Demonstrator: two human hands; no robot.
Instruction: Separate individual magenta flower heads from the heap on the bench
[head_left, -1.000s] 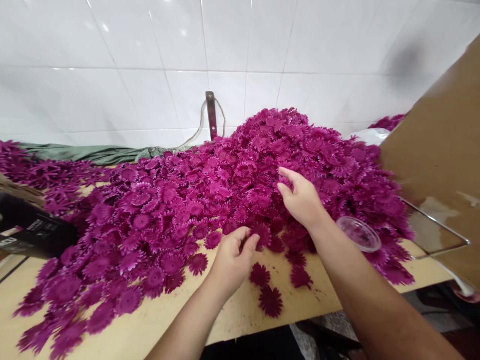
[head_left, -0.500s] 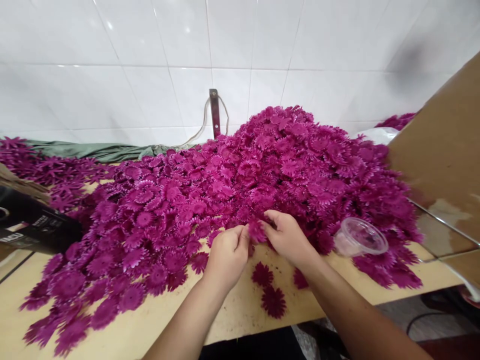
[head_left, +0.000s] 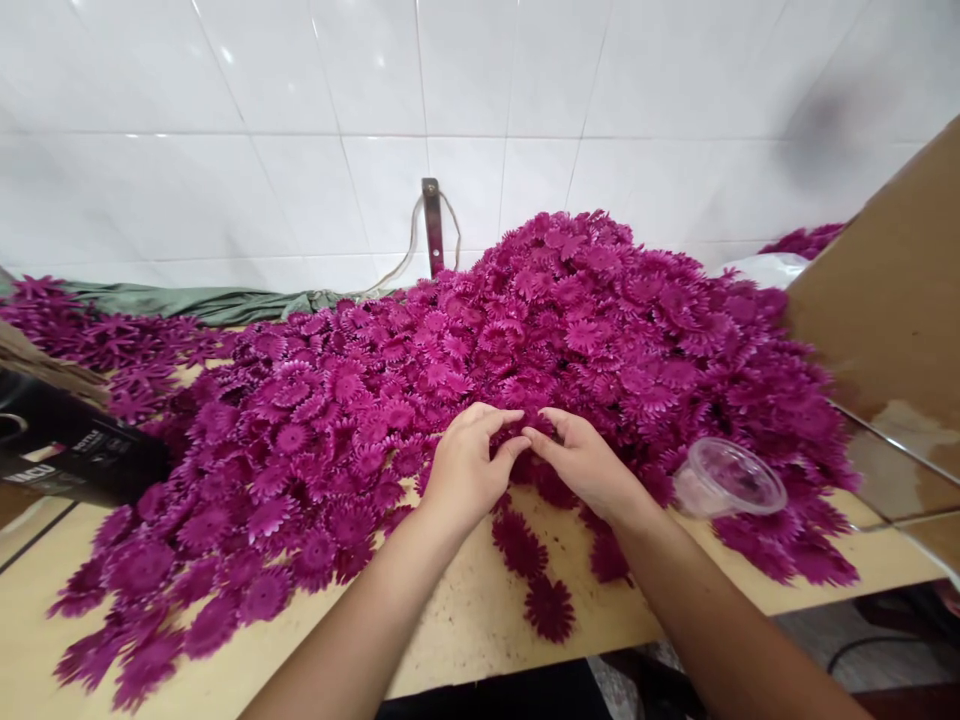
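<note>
A big heap of magenta fabric flower heads (head_left: 570, 330) covers the wooden table (head_left: 465, 620). My left hand (head_left: 465, 465) and my right hand (head_left: 581, 460) meet fingertip to fingertip at the heap's near edge. Both pinch a small magenta flower piece (head_left: 523, 440) between thumbs and fingers; most of it is hidden. A few loose flowers (head_left: 549, 606) lie flat on the bare wood just below my hands.
A clear plastic cup (head_left: 727, 480) lies tipped on the flowers right of my right hand. A cardboard box flap (head_left: 892, 320) stands at the right. A black box (head_left: 67, 450) sits at the left. Green cloth (head_left: 195, 303) lies along the white tiled wall.
My right hand came back from higher on the heap to meet my left hand. Both hands then moved slightly up toward the heap's edge.
</note>
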